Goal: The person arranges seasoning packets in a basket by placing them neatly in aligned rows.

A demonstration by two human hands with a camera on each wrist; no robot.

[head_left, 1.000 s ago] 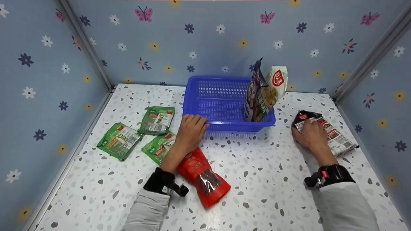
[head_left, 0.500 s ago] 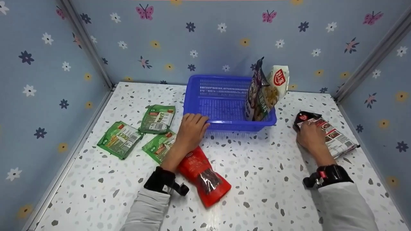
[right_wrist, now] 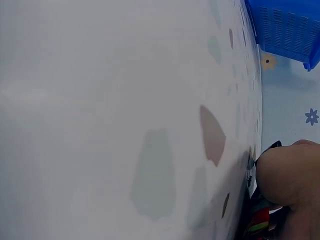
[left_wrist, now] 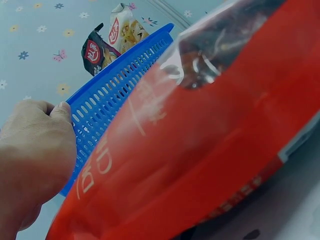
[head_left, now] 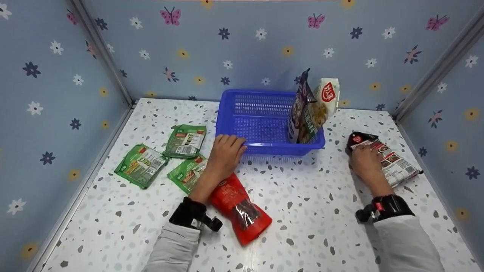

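1. Your right hand (head_left: 366,163) grips the black, white and red packet (head_left: 397,163), lying right of the basket (head_left: 264,144).
2. Its red badge (head_left: 356,139) is too small to read.
3. Your left hand (head_left: 224,156) clasps the basket's rim.

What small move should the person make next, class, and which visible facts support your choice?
Probably lift the black-and-white bag toward the basket. The right hand grips that bag, the left hand holds the basket's near rim, and two bags stand at the basket's right end, with bare floor beside them.
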